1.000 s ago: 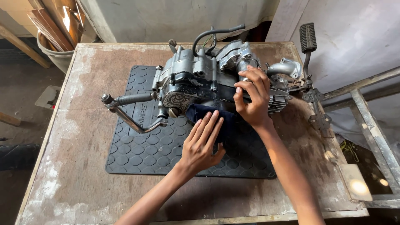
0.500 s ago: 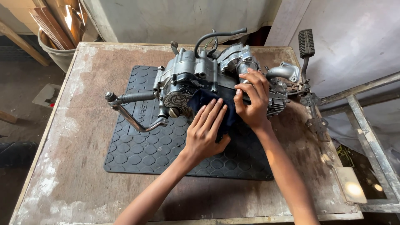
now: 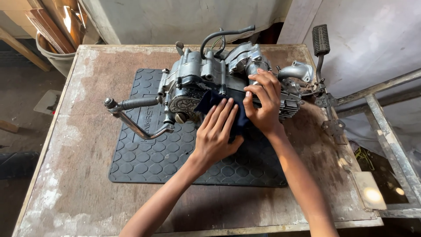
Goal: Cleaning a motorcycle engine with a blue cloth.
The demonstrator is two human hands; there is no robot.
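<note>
1. We press our left hand, fingers flat, on a dark blue cloth against the ribbed metal engine.
2. Our right hand grips the engine's casing.
3. Both sit on a hex-patterned black rubber mat over the worn wooden surface.

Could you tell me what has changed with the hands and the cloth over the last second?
The left hand has slid up the dark blue cloth, from the mat's edge toward the engine, and now lies flat on it against the casing. The right hand stays gripping the engine's right side. Engine, black rubber mat and wooden table have not moved.
</note>
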